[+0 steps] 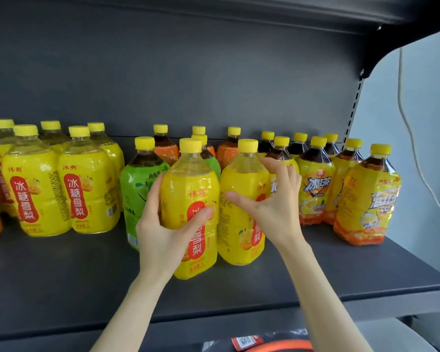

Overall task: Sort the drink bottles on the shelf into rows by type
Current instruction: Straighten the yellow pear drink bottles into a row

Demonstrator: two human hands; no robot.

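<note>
Dark grey metal shelf [315, 280] against a matching grey back panel, pale blue wall [422, 123] at far right, stocked with yellow-capped drink bottles.

Near the middle front, left hand [163, 224] wrapped around a yellow pear-drink bottle [191, 199], thumb across its red label, fingers behind its left side. Right hand [272, 201] half open beside a second yellow pear bottle [241, 207] just to the right, thumb resting on its front, fingers curved near its shoulder, not closed round it. Both bottles upright and touching each other. Grouped at far left, more pear-drink bottles [59, 179]. Just behind the left hand, a green-labelled bottle [135, 196]; farther back, orange-labelled bottles [226, 151]. Lined along the right, iced-tea bottles [366, 196] with dark liquid.
</note>
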